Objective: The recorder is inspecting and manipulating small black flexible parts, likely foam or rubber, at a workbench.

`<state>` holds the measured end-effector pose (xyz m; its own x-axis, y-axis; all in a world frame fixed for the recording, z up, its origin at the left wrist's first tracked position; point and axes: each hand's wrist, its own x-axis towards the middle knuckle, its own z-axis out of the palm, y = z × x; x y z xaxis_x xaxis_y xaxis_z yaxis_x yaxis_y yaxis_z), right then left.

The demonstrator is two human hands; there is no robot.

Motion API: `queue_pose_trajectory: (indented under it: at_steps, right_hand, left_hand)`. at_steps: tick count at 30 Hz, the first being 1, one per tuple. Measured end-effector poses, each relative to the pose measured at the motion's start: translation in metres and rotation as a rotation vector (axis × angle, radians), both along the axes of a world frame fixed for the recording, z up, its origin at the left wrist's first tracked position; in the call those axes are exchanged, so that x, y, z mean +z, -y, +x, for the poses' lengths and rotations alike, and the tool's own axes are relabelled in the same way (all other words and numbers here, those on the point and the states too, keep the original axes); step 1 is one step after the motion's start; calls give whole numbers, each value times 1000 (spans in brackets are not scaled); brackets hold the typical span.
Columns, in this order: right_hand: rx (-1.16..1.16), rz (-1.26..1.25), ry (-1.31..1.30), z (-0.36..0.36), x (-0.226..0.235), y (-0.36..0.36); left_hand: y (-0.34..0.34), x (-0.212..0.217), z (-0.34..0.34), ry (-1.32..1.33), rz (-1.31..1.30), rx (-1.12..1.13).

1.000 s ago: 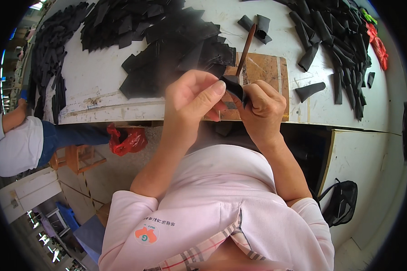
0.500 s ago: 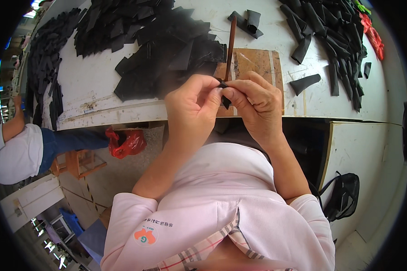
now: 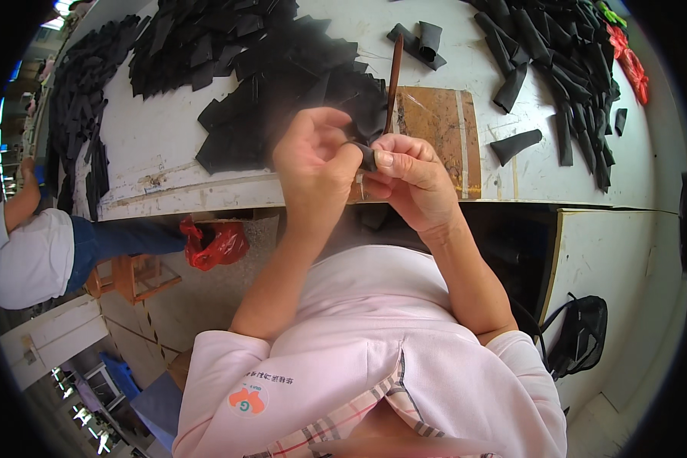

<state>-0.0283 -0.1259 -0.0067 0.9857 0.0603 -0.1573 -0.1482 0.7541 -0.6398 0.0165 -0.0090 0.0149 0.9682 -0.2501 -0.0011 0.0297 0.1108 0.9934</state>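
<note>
A small black fabric piece [image 3: 367, 157] is pinched between my two hands over the table's front edge. My left hand [image 3: 313, 156] is closed on its left side, thumb pressed to the cloth and fingers curled. My right hand [image 3: 412, 177] grips the other side with thumb and fingertips. Just beyond the hands a thin reddish-brown stick [image 3: 394, 84] points away over the table; its near end is hidden behind my fingers and the cloth. Flat black pieces [image 3: 244, 126] lie heaped beyond my left hand. Under the stick is a worn brown board [image 3: 435, 133].
Black tube-shaped pieces [image 3: 561, 76] are piled at the far right, with a single tube [image 3: 515, 146] nearer. A red plastic bag [image 3: 627, 65] lies beyond. At left, another person [image 3: 30, 256] stands by a wooden stool [image 3: 137, 275]. A black bag [image 3: 580, 332] hangs at lower right.
Both hands have shifted slightly left and toward me. The left fingers have lifted and curled back, and the right hand has turned with its thumb on the cloth.
</note>
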Motion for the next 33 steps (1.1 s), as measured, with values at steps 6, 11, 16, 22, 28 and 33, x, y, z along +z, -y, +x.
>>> queue_pose_trajectory:
  at_steps: [6,11,16,22,28,33]
  right_hand:
    - [1,-257,-28,3,0,6]
    - [-189,-74,216,-1,8,1]
    - [-232,-351,534,5,16,29]
    - [-349,-719,375,2,60,20]
    - [-364,-1050,261,17,96,24]
    - [-89,-706,224,46,105,45]
  left_hand:
    - [-10,5,4,-154,-27,-89]
    - [-19,18,-1,-568,-626,-601]
    - [2,30,-14,160,-146,-268]
    - [20,31,-5,747,96,177]
    - [13,67,11,28,-478,-115]
    - [11,82,46,-603,-1019,-717]
